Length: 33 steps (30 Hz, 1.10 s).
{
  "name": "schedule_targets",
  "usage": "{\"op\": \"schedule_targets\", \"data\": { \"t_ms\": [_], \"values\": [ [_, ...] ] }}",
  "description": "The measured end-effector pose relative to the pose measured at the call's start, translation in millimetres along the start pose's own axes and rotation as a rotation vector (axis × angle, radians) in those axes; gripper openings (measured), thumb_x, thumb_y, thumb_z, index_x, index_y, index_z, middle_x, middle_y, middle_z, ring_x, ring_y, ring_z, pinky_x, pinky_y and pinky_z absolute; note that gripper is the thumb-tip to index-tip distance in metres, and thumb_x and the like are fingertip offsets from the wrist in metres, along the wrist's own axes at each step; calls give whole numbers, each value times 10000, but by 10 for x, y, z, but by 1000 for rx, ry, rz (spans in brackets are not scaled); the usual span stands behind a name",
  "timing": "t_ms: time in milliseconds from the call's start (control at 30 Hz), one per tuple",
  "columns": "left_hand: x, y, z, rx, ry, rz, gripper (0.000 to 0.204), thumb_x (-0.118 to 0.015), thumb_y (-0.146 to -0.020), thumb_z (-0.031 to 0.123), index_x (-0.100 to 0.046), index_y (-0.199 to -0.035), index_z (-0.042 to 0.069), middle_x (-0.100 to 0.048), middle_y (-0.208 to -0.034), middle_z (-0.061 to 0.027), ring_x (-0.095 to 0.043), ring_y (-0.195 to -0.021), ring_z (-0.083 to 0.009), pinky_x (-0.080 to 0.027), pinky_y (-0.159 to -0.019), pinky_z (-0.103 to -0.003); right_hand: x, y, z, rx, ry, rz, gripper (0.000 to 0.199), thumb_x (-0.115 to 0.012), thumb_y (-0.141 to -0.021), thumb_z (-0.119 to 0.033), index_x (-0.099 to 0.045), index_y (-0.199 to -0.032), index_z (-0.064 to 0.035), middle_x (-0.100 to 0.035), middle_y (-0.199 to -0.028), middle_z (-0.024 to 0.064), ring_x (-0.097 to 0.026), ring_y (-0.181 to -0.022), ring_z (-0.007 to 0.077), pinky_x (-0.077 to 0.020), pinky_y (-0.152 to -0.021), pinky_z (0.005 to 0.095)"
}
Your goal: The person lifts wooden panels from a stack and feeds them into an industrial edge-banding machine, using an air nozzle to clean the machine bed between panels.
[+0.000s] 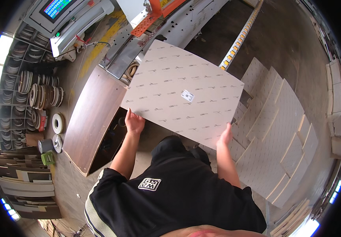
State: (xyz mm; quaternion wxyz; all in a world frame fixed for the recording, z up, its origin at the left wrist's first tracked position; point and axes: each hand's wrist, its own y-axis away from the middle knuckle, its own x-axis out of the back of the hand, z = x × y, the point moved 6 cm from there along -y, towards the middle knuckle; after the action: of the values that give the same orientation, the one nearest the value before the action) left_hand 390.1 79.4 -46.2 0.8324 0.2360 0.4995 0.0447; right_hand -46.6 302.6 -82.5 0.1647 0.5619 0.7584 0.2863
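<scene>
A large flat panel, wrapped in beige printed film with a small white label, is held out in front of me. My left hand grips its near left edge, thumb up along the side and the other fingers hidden beneath. At the near right corner, my right hand holds the edge, its fingers mostly under the board. The panel's far left part overlaps the end of a long machine. Close to my left forearm stands a brown wood-grain table.
Stacks of similar film-covered panels lie to the right. A roller rail runs off beyond the panel. At the far left stand a control console, a rack of edging rolls and upright boards. Loose rolls sit on the floor.
</scene>
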Motion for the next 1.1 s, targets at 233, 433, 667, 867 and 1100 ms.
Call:
{"op": "schedule_targets", "data": {
  "t_ms": [233,433,667,867,1100],
  "values": [
    [336,-365,-99,168,-303,116,547,-552,-1014,387,-472,-1437,51,-582,-1416,-111,-557,-1295,-294,-413,-1121,-468,-908,558,374,25,251,-489,676,-599,-967,-493,-539,-1354,58,-594,-1376,158,-548,-1276,250,-394,-1089,369],
    [220,418,-1083,428,-503,115,570,-406,-1078,455,-444,-1453,29,-550,-1427,-187,-592,-1245,-353,-491,-1038,-546,-892,727,273,89,667,-683,472,-692,-970,-288,-536,-1301,11,-643,-1238,99,-622,-1082,182,-501,-931,350],
    [35,191,-1011,218,-595,260,546,-393,-1082,473,-510,-1350,11,-669,-1207,-148,-693,-1036,-308,-593,-834,-477,-1154,1023,152,-124,276,-766,524,-715,-959,-236,-527,-1354,52,-623,-1280,146,-622,-1158,193,-535,-967,350],
    [-156,-89,-873,200,-602,344,549,-397,-1074,492,-527,-1305,11,-680,-1153,-169,-714,-927,-315,-602,-770,-473,-1412,1121,52,-73,190,-859,525,-658,-995,-199,-473,-1399,81,-557,-1369,172,-561,-1283,253,-480,-1083,400],
    [-358,-404,-1042,265,-588,328,510,-363,-1090,468,-497,-1356,55,-670,-1187,-152,-718,-935,-314,-621,-739,-479,-1515,938,-144,-49,129,-853,559,-665,-995,-217,-457,-1424,76,-521,-1417,179,-534,-1316,241,-458,-1115,404]
  ]
}}
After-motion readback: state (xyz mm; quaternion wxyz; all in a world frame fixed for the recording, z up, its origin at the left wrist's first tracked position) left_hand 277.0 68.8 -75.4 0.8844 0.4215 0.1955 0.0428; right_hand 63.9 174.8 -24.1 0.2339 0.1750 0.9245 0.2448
